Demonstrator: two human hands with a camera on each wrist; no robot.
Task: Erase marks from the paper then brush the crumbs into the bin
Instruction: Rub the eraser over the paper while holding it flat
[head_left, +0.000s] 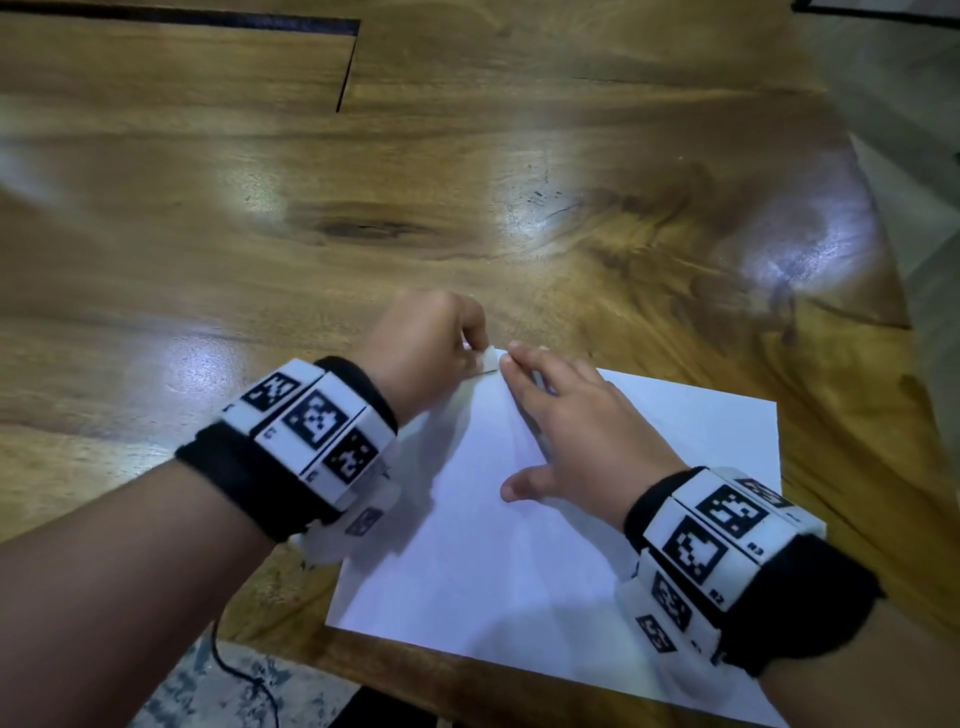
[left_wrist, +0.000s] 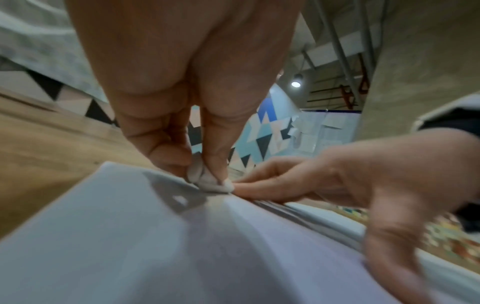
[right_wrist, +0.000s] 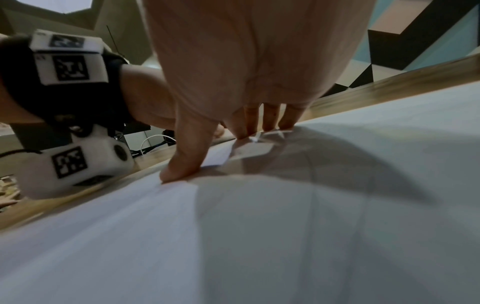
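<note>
A white sheet of paper (head_left: 597, 545) lies on the wooden table near its front edge. My left hand (head_left: 431, 348) pinches a small white eraser (head_left: 487, 359) between thumb and fingers and holds it down on the paper's far left corner. In the left wrist view the eraser (left_wrist: 210, 182) touches the paper (left_wrist: 130, 246) right beside my right fingertips (left_wrist: 249, 188). My right hand (head_left: 576, 431) lies flat on the sheet with fingers straight and thumb spread, holding it down. In the right wrist view its thumb and fingertips (right_wrist: 179, 170) press the paper (right_wrist: 285, 246). No marks or crumbs are clear.
The wooden table (head_left: 363, 208) stretches far and left of the paper, with a dark seam at the back left. Its right edge (head_left: 883, 249) drops to a pale floor. A black cable (head_left: 244, 675) hangs below the front edge over a patterned rug. No bin is in view.
</note>
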